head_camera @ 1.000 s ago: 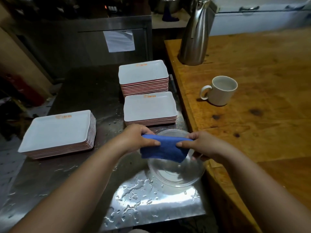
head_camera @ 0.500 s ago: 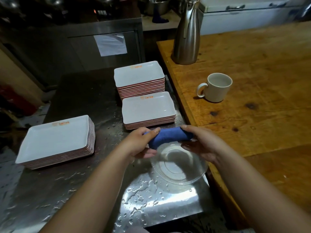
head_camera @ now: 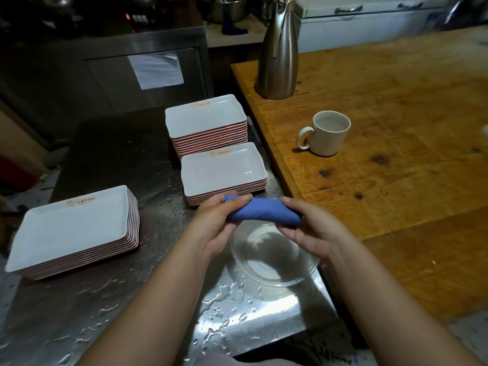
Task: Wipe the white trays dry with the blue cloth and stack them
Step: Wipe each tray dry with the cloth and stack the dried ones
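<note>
Both hands hold the blue cloth, rolled into a thick bundle, above a clear glass bowl. My left hand grips its left end and my right hand grips its right end. Three stacks of white trays stand on the wet steel counter: a large stack at the left, a near stack just beyond the cloth, and a taller far stack behind it.
A wooden table rises along the right side of the counter, carrying a white mug and a steel jug. Water drops cover the counter's near part. A steel cabinet with a paper sheet stands behind.
The cloth hung flat between my hands a second ago; it is now rolled into a bundle and held slightly higher, nearer the near tray stack.
</note>
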